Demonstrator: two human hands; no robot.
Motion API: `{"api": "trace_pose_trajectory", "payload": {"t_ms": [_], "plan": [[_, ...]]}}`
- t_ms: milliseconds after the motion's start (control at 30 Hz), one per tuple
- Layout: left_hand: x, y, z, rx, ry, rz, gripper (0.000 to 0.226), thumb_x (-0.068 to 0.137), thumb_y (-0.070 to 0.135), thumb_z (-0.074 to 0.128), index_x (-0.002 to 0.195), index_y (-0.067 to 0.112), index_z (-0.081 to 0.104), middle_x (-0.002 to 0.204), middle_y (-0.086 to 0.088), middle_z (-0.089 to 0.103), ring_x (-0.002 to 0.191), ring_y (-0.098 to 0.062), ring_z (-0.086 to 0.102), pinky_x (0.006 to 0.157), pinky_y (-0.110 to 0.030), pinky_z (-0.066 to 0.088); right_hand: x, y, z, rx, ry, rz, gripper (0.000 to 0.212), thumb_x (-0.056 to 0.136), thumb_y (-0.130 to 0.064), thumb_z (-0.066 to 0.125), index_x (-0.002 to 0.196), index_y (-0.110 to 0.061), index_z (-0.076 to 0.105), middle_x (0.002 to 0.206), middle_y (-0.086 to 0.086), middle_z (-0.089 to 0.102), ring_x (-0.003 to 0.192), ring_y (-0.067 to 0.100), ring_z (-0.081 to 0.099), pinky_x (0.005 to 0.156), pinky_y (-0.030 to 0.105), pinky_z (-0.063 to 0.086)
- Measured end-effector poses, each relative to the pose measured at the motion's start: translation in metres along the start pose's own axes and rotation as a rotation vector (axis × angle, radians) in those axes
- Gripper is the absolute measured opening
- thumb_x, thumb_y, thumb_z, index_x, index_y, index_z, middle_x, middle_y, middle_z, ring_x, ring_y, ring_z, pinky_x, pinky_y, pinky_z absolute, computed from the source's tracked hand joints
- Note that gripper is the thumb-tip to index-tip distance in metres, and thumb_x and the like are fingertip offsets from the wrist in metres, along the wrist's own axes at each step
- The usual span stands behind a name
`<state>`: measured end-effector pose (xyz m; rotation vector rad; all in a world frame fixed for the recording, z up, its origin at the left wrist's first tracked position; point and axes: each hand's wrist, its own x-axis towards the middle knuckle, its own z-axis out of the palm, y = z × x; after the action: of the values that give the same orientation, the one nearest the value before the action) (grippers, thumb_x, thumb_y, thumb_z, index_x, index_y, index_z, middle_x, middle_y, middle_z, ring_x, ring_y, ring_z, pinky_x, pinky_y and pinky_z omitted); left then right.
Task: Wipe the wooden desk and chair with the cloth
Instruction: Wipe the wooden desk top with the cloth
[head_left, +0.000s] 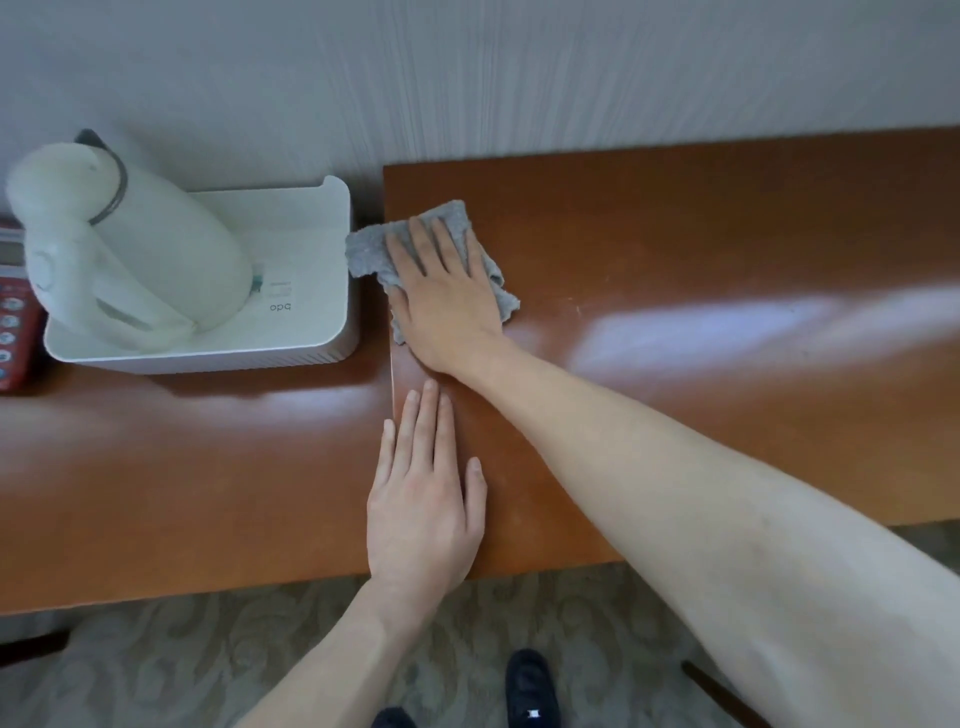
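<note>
Desk (675, 249) wiping seems early: right hand (447, 301) presses cloth (374, 249) flat at 11 o'clock, left hand (423, 514) spread, chair unseen.

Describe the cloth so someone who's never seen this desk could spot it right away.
Start at the wooden desk along the wall, then find the white tray holding the kettle. Just right of the tray, the cloth lies flat under the right hand. It is the only grey, fuzzy, crumpled thing there.
</note>
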<state>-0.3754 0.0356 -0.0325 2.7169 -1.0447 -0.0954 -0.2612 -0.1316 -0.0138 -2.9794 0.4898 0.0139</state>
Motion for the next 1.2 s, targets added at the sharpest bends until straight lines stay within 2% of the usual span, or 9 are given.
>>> {"api": "trace_pose_trajectory", "payload": {"t_ms": [133,233,367,500,600,733,933,1200], "plan": [[-0.001,0.0,0.0,0.006,0.001,0.004,0.064,0.106,0.037,0.031,0.161,0.004,0.026,0.172,-0.008,0.017,0.16,-0.019,0.009,0.129,-0.046,0.017,-0.004,0.042,-0.002,0.041,0.025,0.059,0.061,0.106,-0.046,0.027,0.162,-0.022,0.023,0.17,0.006,0.019,0.158,0.026,0.01,0.127,0.049,0.003],[-0.002,0.0,-0.001,0.01,-0.001,0.01,0.065,0.106,0.037,0.03,0.161,0.004,0.026,0.172,-0.008,0.016,0.16,-0.019,0.007,0.129,-0.046,0.018,-0.005,0.097,-0.008,0.045,0.065,0.212,0.06,0.107,-0.046,0.029,0.161,-0.021,0.026,0.167,0.01,0.025,0.157,0.03,0.015,0.126,0.051,0.008],[-0.002,0.0,-0.001,0.014,-0.009,0.005,0.065,0.107,0.039,0.028,0.162,0.004,0.024,0.172,-0.008,0.015,0.161,-0.018,0.005,0.13,-0.045,0.016,-0.014,0.181,-0.017,0.037,0.102,0.467,0.061,0.107,-0.045,0.028,0.161,-0.018,0.025,0.167,0.015,0.025,0.156,0.034,0.015,0.126,0.055,0.005],[-0.001,0.0,-0.002,0.01,-0.014,0.005,0.065,0.108,0.04,0.026,0.162,0.005,0.022,0.172,-0.008,0.014,0.161,-0.019,0.005,0.13,-0.045,0.016,-0.025,0.204,-0.017,0.059,0.119,0.591,0.063,0.106,-0.044,0.027,0.162,-0.015,0.021,0.169,0.015,0.018,0.157,0.034,0.01,0.125,0.057,0.003],[-0.001,0.001,-0.002,0.006,-0.023,-0.001,0.065,0.108,0.04,0.026,0.163,0.005,0.021,0.173,-0.008,0.013,0.161,-0.019,0.004,0.13,-0.045,0.016,-0.019,0.175,-0.014,0.036,0.112,0.552,0.062,0.107,-0.041,0.028,0.163,-0.016,0.019,0.169,0.014,0.016,0.157,0.034,0.01,0.125,0.057,0.002],[-0.001,0.001,-0.001,0.014,-0.013,0.003,0.065,0.108,0.04,0.026,0.163,0.005,0.02,0.173,-0.008,0.012,0.161,-0.019,0.004,0.13,-0.045,0.015,-0.008,0.129,-0.011,0.025,0.079,0.376,0.062,0.106,-0.04,0.025,0.163,-0.018,0.017,0.17,0.011,0.015,0.157,0.032,0.008,0.126,0.056,0.0],[-0.001,0.0,0.001,0.017,-0.002,0.002,0.065,0.107,0.039,0.027,0.162,0.005,0.022,0.172,-0.009,0.014,0.161,-0.02,0.005,0.13,-0.045,0.015,0.004,0.07,-0.003,0.011,0.046,0.227,0.062,0.106,-0.042,0.023,0.164,-0.02,0.013,0.171,0.008,0.012,0.158,0.029,0.005,0.126,0.054,-0.001],[-0.001,0.0,0.0,0.019,0.007,-0.001,0.065,0.106,0.038,0.029,0.162,0.005,0.024,0.172,-0.008,0.016,0.16,-0.019,0.006,0.13,-0.045,0.016,-0.012,0.059,-0.001,0.007,0.048,0.147,0.06,0.107,-0.04,0.023,0.163,-0.02,0.017,0.17,0.008,0.016,0.158,0.029,0.007,0.127,0.053,0.001]]}}
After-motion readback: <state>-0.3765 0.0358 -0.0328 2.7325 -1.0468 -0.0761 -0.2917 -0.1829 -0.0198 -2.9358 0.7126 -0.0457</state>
